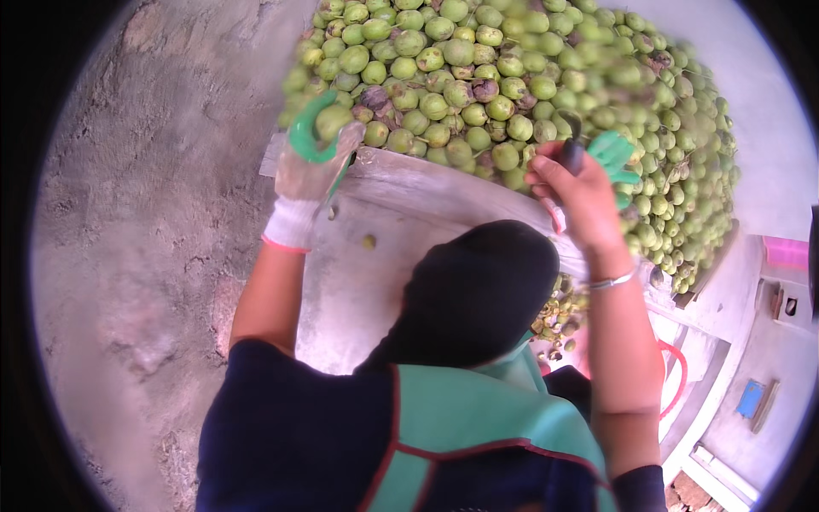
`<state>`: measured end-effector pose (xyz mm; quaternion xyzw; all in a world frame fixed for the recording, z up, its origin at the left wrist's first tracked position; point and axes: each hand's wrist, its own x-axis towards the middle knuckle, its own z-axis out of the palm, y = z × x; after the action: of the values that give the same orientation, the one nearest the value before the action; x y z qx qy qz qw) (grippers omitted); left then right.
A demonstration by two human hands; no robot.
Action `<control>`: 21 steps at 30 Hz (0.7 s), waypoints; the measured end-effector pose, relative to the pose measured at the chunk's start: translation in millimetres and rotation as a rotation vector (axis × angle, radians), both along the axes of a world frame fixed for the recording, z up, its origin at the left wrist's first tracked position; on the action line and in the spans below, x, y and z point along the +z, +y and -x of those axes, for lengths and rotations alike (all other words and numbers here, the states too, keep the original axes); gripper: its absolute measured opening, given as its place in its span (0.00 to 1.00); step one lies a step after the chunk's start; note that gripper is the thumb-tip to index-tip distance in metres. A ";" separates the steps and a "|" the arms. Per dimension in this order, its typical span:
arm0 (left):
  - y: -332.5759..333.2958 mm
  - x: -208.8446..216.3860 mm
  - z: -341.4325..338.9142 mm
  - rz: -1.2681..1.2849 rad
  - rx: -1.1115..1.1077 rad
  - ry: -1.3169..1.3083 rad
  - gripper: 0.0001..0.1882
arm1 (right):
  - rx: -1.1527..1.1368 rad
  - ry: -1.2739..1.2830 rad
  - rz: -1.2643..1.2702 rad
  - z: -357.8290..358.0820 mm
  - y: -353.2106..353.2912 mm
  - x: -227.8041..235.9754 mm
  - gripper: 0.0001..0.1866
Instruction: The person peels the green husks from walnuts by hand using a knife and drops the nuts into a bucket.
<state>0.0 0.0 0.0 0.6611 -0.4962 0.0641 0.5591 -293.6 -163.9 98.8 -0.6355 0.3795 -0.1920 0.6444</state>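
My left hand wears a white glove with green-coated fingers. Its fingers curl round a green round fruit at the left front edge of a big heap of like fruit. Bare and closed, my right hand grips the black handle of a knife with a short, curved dark blade. The blade points away from me, over the heap, apart from the fruit in my left hand. Beside and partly behind my right hand is a green-fingered glove; whether it lies on the fruit is hidden.
A pale raised ledge holds the heap's near edge. Two small fruits or pieces lie on the floor. Cut husks or pieces gather behind a black rounded shape, apparently my knee. A red hose-like loop is at right.
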 end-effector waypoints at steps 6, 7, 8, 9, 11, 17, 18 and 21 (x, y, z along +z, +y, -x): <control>-109.2 73.4 -49.3 -0.539 0.219 -0.754 0.27 | 0.024 -0.480 -0.134 -59.5 -46.2 51.9 0.18; -107.9 82.3 -53.6 -0.448 0.127 -0.501 0.32 | 0.021 -0.555 -0.118 -61.9 -53.3 58.8 0.19; -104.5 92.4 -57.4 -0.352 0.042 -0.248 0.36 | 0.020 -0.525 -0.094 -60.0 -50.2 57.4 0.19; -102.8 99.1 -63.1 -0.243 -0.038 0.002 0.40 | 0.023 -0.497 -0.063 -57.8 -45.2 55.0 0.19; -80.0 52.6 -76.2 0.140 -0.392 0.470 0.22 | 0.006 -0.367 -0.050 -46.3 -35.4 30.1 0.19; 20.5 -24.0 -19.1 -0.427 0.361 0.203 0.23 | -0.119 -0.099 -0.222 -2.3 -6.9 -39.7 0.17; 18.3 -14.3 -0.2 -0.474 0.387 0.190 0.22 | -0.115 -0.080 -0.228 -2.2 -4.3 -43.2 0.17; 8.7 -24.5 -5.9 -0.660 0.349 -0.542 0.24 | -0.056 -0.079 -0.215 -14.0 0.5 -39.8 0.16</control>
<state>5.9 8.7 -24.5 0.8367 -0.4998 0.1666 0.1495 -279.7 -163.4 59.0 -0.5436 0.3897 -0.1930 0.7179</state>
